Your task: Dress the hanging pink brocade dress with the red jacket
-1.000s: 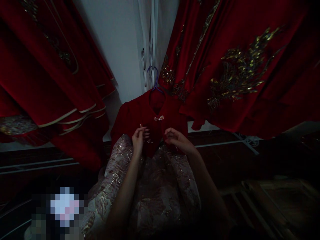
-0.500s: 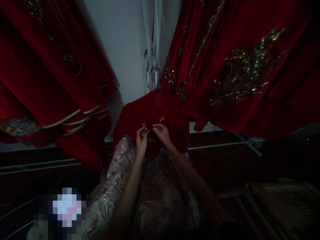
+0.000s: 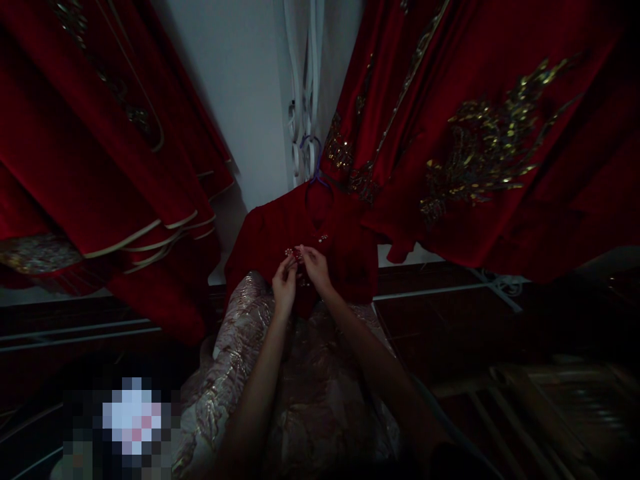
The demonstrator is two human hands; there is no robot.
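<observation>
A red garment [image 3: 270,227] lies across a shiny brocade cloth [image 3: 240,333] in front of me, on a purple hanger [image 3: 319,179] whose hook shows above the neckline. Small flower-shaped beaded ornaments sit on its front; one ornament [image 3: 323,238] is right of centre. My left hand [image 3: 284,285] pinches at another beaded ornament [image 3: 289,253] left of centre. Close beside it, my right hand [image 3: 316,268] has its thumb and fingers pressed together at the same spot. Whatever is between the right fingertips is too small and dark to make out.
Red garments with pale trim [image 3: 145,230] hang at the left. On the right hangs red cloth with gold sequins [image 3: 490,147]. White straps [image 3: 303,87] dangle against the pale wall [image 3: 240,87]. A wooden slatted piece [image 3: 575,400] stands at lower right.
My right hand has moved left and now meets my left hand at the ornament. Earlier a gap lay between their fingertips. The left hand has barely shifted.
</observation>
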